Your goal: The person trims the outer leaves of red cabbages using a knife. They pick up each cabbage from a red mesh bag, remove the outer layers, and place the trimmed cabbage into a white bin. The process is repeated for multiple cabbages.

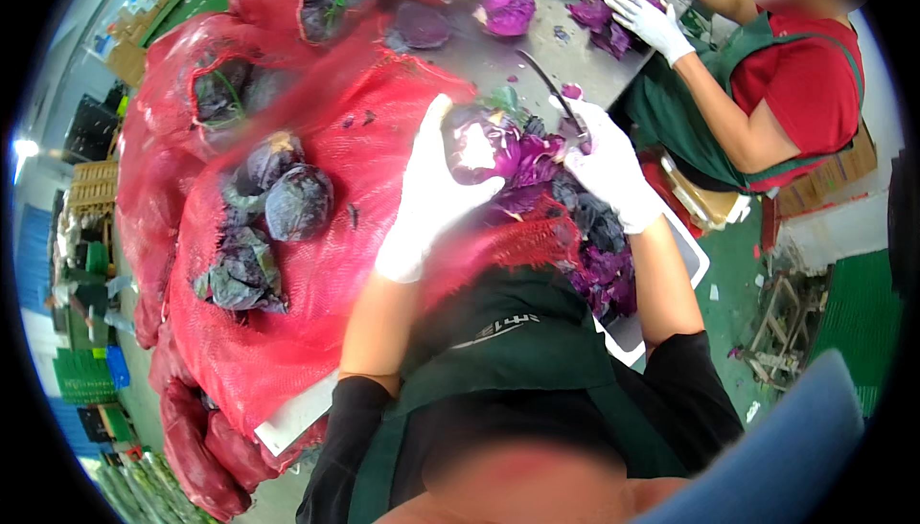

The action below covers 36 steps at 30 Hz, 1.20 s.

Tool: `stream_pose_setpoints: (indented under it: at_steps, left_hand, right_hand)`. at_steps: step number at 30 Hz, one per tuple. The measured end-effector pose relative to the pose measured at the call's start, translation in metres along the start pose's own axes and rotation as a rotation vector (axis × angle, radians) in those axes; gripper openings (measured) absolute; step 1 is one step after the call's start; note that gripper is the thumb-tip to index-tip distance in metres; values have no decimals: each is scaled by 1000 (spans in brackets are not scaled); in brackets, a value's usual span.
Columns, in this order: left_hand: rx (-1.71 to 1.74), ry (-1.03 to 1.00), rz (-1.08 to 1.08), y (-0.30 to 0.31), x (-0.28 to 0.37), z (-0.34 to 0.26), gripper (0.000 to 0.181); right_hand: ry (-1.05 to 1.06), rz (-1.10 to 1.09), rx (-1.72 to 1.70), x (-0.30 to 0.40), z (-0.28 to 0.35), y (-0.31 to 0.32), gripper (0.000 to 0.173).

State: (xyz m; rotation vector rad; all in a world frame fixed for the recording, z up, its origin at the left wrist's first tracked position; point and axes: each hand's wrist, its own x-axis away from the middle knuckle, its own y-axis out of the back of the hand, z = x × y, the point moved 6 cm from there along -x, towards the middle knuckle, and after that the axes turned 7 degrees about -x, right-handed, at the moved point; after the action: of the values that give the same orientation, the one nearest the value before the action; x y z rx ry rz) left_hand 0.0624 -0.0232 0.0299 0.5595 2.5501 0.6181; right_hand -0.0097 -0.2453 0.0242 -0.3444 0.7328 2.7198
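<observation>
My left hand [430, 201], in a white glove, is wrapped around a red cabbage [471, 147] from its left and near side. A pale cut patch and bright purple show on the cabbage. In my gloved right hand [611, 168] is a thin, dark, curved knife [548, 78], its blade pointing up and away to the left. Peeled purple leaves [532, 161] lie between the cabbage and my right hand. Below my right wrist, dark and purple leaves [604, 276] fill a white-rimmed bin [693, 254].
Red mesh sacks [330, 122] of cabbages cover the left side. Loose cabbages [298, 202] rest on one. On the metal table [553, 57] sits a peeled cabbage [507, 10]. At right, a co-worker's gloved hands [650, 25] are at purple leaves [596, 14].
</observation>
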Motion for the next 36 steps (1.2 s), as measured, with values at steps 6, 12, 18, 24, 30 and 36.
stream_pose_setpoints:
  at_steps: [6,12,18,24,30,36]
  left_hand:
    - [-291,-204,90,-27,-3,-12,109]
    - [-370,-195,107,-29,-7,-12,112]
    - [-386,-143,155,-31,-9,-20,113]
    - [-445,-252,125,-40,-19,-15,114]
    - [-349,-111,225,-37,-37,-12,111]
    - [-242,-102,276,-21,-34,3,110]
  right_hand:
    - [-59,63,4,28,16,-21,82]
    - [-188,84,118,28,12,-30,88]
    - [-88,-32,193,29,13,-37,70]
    - [-121,124,242,-15,-6,-24,41]
    - [169,166,100,-29,-32,-20,47]
    - [-329,294,-171,-29,20,-8,75]
